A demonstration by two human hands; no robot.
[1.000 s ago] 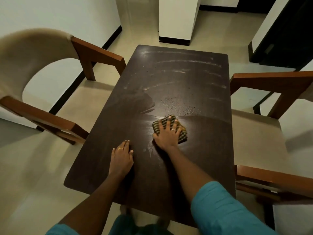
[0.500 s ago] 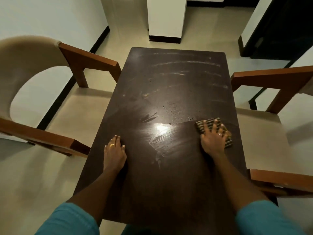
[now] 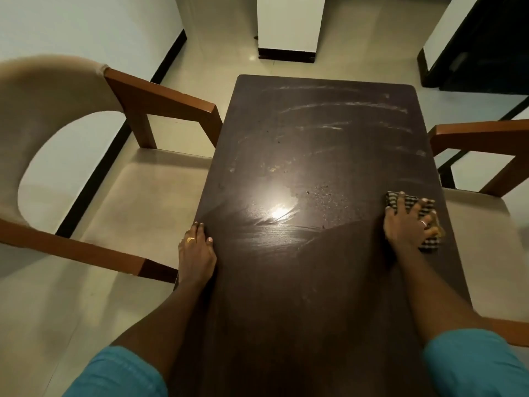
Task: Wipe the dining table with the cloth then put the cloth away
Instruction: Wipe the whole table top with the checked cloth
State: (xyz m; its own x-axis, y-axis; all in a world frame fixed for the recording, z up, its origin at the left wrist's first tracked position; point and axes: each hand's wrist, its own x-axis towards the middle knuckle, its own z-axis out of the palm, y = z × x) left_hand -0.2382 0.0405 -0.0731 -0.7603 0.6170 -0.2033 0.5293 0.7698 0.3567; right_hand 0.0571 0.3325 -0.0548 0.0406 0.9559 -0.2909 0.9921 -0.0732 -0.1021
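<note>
Under my right hand [image 3: 406, 224], near the table's [image 3: 286, 310] right edge, sits the cloth [image 3: 428, 209], a dark checked one, folded small. My fingers are spread flat on top of it, pressing it onto the tabletop, not gripping round it; the cloth sticks out past my fingertips and on the outer side of my palm. There's a ring on one finger of that hand.

My left hand [image 3: 196, 252] lies flat & empty on the table's left edge, fingers together pointing away from me, thumb out on the tabletop, w/ a gold ring on one finger. Both hands are well apart, abt level w/ each other.

Between my hands the dark tabletop shows a bright light glare and curved wet-looking streaks. Just beyond that, closer to my right hand, are small crumbs or specks [image 3: 326, 196]. Farther out from both hands the surface has pale arcing smears [image 3: 337, 110] up to the far end.

Left of my left hand is a chair [image 3: 160, 98] w/ wooden arms & a beige curved back. Right of my right hand there's another chair [image 3: 481, 136], its wooden arm just beyond the table edge. Teal sleeves [image 3: 120, 371] cover both my upper arms.
</note>
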